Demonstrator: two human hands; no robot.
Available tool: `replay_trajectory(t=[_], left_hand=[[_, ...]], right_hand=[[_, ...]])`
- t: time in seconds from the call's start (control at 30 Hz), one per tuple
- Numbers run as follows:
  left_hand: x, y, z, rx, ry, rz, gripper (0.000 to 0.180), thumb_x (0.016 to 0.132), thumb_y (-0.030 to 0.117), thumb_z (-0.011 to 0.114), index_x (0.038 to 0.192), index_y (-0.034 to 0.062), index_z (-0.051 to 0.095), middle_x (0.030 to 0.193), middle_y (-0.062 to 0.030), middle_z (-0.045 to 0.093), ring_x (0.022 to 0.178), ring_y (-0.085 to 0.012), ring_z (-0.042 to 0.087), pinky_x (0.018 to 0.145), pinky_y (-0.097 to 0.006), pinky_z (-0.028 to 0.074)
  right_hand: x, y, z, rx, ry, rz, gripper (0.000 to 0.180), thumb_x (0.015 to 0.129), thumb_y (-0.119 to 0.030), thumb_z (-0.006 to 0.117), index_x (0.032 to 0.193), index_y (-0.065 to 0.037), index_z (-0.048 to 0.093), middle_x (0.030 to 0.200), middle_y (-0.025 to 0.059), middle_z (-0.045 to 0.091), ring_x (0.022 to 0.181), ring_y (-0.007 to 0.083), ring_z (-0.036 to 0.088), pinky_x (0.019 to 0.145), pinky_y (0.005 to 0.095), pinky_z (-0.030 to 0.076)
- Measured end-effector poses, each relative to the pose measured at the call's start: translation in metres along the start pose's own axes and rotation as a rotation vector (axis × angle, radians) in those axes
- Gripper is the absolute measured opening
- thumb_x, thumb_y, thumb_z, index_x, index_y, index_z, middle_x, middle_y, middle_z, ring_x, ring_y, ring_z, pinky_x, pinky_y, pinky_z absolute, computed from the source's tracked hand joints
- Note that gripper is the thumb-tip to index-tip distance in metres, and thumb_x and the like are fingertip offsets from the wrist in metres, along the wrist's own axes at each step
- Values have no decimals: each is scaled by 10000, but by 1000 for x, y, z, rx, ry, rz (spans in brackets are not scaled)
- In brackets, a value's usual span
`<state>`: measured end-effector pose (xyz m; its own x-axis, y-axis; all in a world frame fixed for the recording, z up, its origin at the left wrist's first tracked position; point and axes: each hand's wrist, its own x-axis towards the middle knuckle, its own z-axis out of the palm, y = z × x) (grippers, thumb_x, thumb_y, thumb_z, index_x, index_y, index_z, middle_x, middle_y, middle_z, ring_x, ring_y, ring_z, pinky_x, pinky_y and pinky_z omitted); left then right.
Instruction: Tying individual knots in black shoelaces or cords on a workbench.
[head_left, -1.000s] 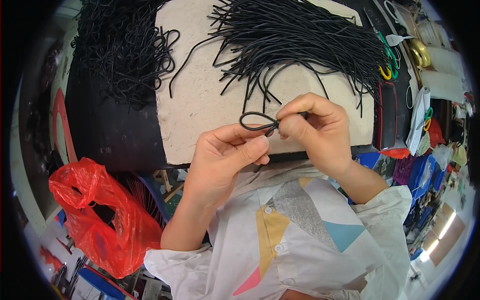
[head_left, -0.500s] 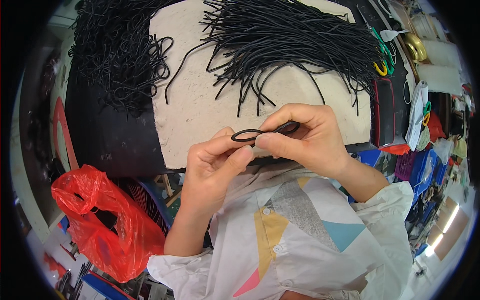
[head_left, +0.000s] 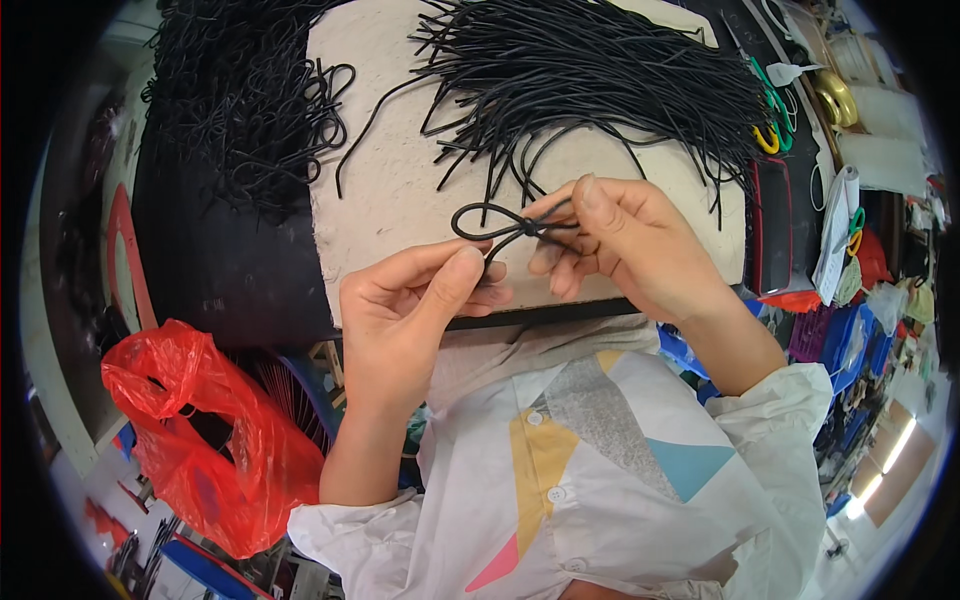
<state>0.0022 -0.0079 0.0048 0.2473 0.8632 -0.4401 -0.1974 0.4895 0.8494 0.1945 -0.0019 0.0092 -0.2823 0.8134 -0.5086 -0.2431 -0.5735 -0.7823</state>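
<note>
A black cord (head_left: 530, 227), crossed at a small knot with a loop to each side, is stretched between my two hands above the near edge of a pale mat (head_left: 385, 215). My left hand (head_left: 405, 300) pinches a tail of it between thumb and forefinger, below the left loop. On the other side, my right hand (head_left: 655, 245) grips the right loop, its thumb raised and the other fingers curled behind; part of that loop is hidden. Beyond the hands lies a thick bundle of cut black cords (head_left: 600, 85), and a heap of looped black cords (head_left: 235, 110) sits at the far left.
Scissors with green handles (head_left: 785, 110) and a yellow handle (head_left: 767, 138) lie right of the bundle, above a dark red-edged case (head_left: 771, 220). A red plastic bag (head_left: 215, 440) hangs at the lower left, near a red curved tool (head_left: 128, 260).
Both hands have lifted slightly away from me and moved apart. The twisted cord now shows a knot between two loops, with the left hand shifted from the loop to a tail.
</note>
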Motion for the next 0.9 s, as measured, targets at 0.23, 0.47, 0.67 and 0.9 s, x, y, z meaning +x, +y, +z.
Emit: replay_trajectory(t=[0.23, 0.47, 0.67, 0.9], left_hand=[[5, -5, 2, -95, 22, 5, 275, 836, 45, 531, 1066, -103, 511, 860, -200, 620, 712, -222, 643, 640, -276, 539], [6, -5, 2, -15, 36, 4, 264, 786, -38, 561, 1037, -107, 518, 813, -184, 624, 690, -216, 642, 590, -266, 540], [5, 3, 8, -222, 42, -169, 179, 814, 5, 551, 948, -112, 565, 795, -174, 625, 660, -204, 638, 570, -251, 526], [6, 0, 7, 66, -154, -68, 137, 804, 9, 578, 906, -81, 591, 759, -123, 623, 652, -138, 600, 611, -229, 497]], right_hand=[[-1, -1, -6, -94, -26, -5, 277, 838, -258, 582, 789, 11, 618, 688, 66, 609, 573, 66, 554, 538, 186, 470], [-1, -3, 0, 136, 69, 83, 247, 820, -237, 609, 798, 8, 627, 663, 43, 596, 563, 60, 544, 523, 175, 447], [0, 5, -8, -172, 63, -100, 206, 817, -201, 612, 780, 0, 626, 654, 19, 585, 560, 56, 531, 517, 177, 435], [-4, 4, 1, -239, 3, -67, 142, 800, -130, 616, 782, 10, 622, 655, 15, 587, 582, 55, 524, 528, 187, 425]])
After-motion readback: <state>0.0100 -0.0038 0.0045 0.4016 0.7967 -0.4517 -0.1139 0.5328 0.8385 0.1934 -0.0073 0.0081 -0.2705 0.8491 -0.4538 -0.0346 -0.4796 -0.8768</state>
